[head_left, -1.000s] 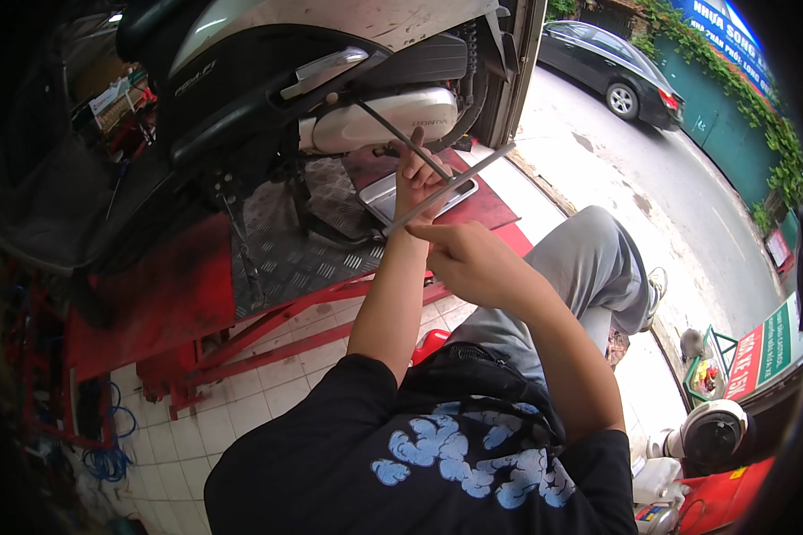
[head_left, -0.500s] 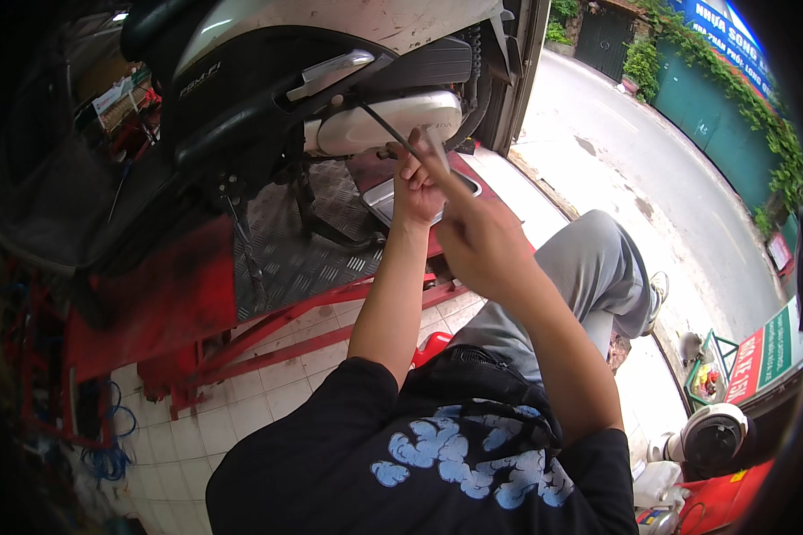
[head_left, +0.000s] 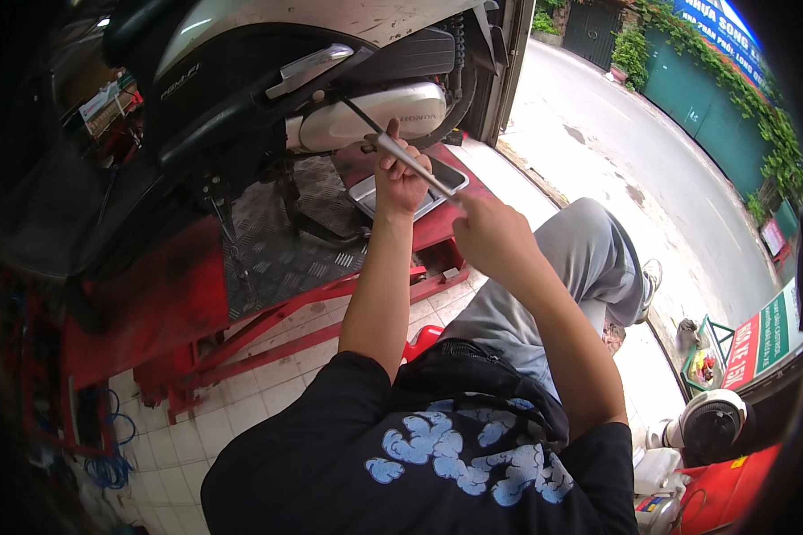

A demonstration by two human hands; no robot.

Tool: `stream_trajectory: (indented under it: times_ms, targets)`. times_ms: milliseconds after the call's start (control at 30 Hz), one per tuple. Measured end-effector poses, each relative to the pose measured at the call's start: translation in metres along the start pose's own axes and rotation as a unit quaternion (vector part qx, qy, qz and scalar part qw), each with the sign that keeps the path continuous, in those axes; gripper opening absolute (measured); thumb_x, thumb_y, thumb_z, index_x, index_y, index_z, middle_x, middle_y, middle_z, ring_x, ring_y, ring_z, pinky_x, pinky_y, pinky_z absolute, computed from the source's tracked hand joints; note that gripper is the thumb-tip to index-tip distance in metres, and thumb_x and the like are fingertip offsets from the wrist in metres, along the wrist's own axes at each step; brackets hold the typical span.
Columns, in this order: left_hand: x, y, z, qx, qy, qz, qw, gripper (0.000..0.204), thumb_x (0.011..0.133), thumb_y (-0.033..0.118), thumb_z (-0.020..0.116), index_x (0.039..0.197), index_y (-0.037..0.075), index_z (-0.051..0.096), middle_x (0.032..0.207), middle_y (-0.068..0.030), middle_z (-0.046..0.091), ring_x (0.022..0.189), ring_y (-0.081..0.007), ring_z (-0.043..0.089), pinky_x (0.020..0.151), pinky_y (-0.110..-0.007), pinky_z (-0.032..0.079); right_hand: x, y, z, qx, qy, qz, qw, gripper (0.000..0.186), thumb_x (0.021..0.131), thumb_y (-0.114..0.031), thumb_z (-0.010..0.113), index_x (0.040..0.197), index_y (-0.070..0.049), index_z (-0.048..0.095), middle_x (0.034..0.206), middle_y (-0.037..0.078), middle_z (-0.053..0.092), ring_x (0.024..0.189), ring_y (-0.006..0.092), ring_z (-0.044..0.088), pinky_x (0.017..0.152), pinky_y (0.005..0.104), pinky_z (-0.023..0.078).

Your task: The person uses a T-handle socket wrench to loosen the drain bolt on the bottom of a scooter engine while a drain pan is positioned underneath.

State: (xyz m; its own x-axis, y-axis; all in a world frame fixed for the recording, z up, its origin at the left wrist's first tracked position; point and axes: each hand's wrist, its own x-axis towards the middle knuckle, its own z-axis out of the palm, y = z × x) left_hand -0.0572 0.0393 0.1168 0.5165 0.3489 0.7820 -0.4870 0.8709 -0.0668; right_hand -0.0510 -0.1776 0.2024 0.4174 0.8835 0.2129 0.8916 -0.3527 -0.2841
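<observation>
There are two bare hands, one left hand point(head_left: 401, 183) and one right hand point(head_left: 500, 234). There is one long metal tool point(head_left: 433, 182) with a dark shaft and a silver bar, one black-and-silver motor scooter point(head_left: 214, 116), one shallow rectangular silver metal tray point(head_left: 362, 192), one red metal bench point(head_left: 169, 303) and one tangled coil of blue hose point(head_left: 107, 468). Large signboards number two: one blue signboard point(head_left: 714, 27), one red-white-and-green signboard point(head_left: 763, 334).

One wide fisheye view looks forward and down from the head, near both hands point(head_left: 498, 235).
</observation>
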Motion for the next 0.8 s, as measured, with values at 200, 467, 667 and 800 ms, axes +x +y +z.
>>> stream_trajectory:
  times_ms: [200,467,667,800]
  targets:
    - [-0.003,0.010,-0.009,-0.017,0.059,-0.003,0.998,0.040,0.101,0.034,0.047,0.127,0.005,0.058,0.054,0.0099,0.046,0.044,-0.0019,0.039,0.053,-0.021,0.037,-0.013,-0.023,-0.006,0.141,0.072,-0.157,0.975,0.062,0.081,-0.012,0.054,0.142,-0.007,0.043,0.074,0.019,0.064,0.068,0.0366,0.063,0.062,0.0466,0.048]
    - [0.000,0.014,-0.018,0.025,0.015,0.019,0.999,0.042,0.101,0.035,0.047,0.128,0.005,0.058,0.054,0.0096,0.046,0.044,-0.0019,0.040,0.051,-0.020,0.036,-0.010,-0.026,-0.001,0.153,-0.050,-0.177,0.971,0.059,0.080,-0.011,0.053,0.138,-0.009,0.046,0.074,0.018,0.065,0.070,0.0367,0.065,0.064,0.0463,0.049]
    - [0.000,0.001,-0.002,0.001,0.014,0.001,1.000,0.038,0.102,0.029,0.045,0.127,0.004,0.058,0.055,0.0100,0.049,0.046,-0.0019,0.041,0.054,-0.020,0.037,-0.002,-0.009,-0.002,0.024,0.123,0.018,0.992,0.057,0.080,-0.013,0.053,0.136,-0.002,0.048,0.075,0.020,0.066,0.069,0.0364,0.065,0.063,0.0465,0.049]
    - [-0.001,0.008,-0.010,0.017,0.009,0.011,1.000,0.036,0.101,0.025,0.046,0.127,0.004,0.059,0.056,0.0097,0.050,0.047,-0.0021,0.042,0.054,-0.020,0.037,-0.012,-0.021,0.003,0.159,-0.130,-0.166,0.965,0.062,0.079,-0.007,0.054,0.140,-0.004,0.044,0.072,0.021,0.062,0.067,0.0328,0.063,0.063,0.0427,0.048]
